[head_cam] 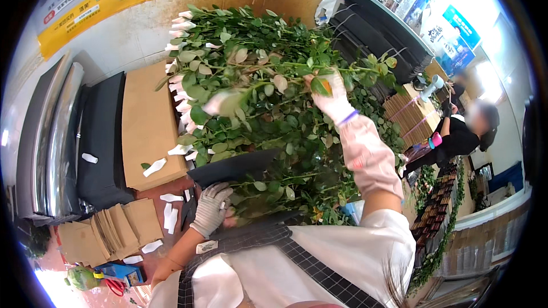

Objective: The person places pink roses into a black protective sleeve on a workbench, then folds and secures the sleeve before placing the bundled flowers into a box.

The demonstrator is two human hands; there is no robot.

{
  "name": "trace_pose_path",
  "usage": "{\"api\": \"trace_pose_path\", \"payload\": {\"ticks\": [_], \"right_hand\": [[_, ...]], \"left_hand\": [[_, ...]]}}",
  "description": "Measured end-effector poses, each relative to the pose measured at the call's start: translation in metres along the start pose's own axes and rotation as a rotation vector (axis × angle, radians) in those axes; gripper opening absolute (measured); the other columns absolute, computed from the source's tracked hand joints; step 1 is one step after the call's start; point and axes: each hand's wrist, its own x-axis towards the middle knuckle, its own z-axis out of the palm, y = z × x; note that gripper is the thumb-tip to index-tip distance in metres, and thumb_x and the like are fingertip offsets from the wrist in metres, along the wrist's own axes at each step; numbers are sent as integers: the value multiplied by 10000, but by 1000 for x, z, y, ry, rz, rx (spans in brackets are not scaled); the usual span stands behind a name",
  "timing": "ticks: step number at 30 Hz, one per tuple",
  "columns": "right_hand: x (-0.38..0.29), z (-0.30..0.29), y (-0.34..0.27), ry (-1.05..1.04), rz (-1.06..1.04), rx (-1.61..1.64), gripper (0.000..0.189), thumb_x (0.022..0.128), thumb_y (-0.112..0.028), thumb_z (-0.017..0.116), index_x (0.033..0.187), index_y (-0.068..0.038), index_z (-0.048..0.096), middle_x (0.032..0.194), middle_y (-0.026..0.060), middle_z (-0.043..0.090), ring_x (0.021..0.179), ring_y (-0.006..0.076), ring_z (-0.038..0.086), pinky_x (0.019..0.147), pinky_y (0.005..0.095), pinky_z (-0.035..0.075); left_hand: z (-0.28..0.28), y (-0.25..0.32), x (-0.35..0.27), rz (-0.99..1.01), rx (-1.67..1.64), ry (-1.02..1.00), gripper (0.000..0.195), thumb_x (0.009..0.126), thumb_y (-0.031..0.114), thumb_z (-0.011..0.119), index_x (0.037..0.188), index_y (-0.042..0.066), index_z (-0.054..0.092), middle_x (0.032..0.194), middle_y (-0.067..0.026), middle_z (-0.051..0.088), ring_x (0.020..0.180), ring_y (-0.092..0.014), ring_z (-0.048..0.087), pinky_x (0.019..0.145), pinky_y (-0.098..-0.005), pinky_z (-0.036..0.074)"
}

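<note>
My right hand [332, 94], in a white glove with a purple cuff edge, grips a leafy rose stem [291, 64] above a heap of cut rose stems [274, 126]. A pale rose bloom in a white sleeve [220, 102] is blurred to its left. My left hand [212, 205], in a striped knit glove, rests low by a black wrapping sheet [233, 167] and a pinkish bloom [230, 217]. Whether its fingers grip anything is unclear. White foam-like bud sleeves [183, 25] cover many rose heads along the heap's left side.
Left are stacked brown cardboard [150, 124], black sheets [100, 137], clear film rolls [64, 137] and small cardboard pieces [113, 231]. Loose white sleeves [170, 218] lie nearby. Red-handled scissors [114, 286] lie lower left. Black bundles [376, 30] and a person [464, 132] are right.
</note>
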Motion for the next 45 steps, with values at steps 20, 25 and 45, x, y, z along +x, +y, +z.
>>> {"api": "trace_pose_path", "payload": {"ticks": [20,25,45], "right_hand": [[-93,-14,2,-66,141,139,443,742,-60,587,1175,-149,565,804,96,589,766,284,560,745,416,453],[-145,-27,12,-73,300,190,536,630,7,529,1153,-105,565,773,100,573,755,300,552,740,415,440],[-76,-86,-57,178,388,679,409,810,-48,594,1212,-32,522,1274,145,505,1139,297,514,904,395,460]], "left_hand": [[-98,-78,272,-338,741,-279,299,827,233,548,1081,79,584,1152,-147,561,993,-301,599,813,-423,503],[-99,-57,291,-384,582,-155,193,818,164,535,981,113,626,1056,-155,601,915,-348,608,773,-434,500],[-93,134,138,278,-319,293,613,606,337,838,1098,77,582,855,-84,552,741,-239,582,633,-323,479]]}}
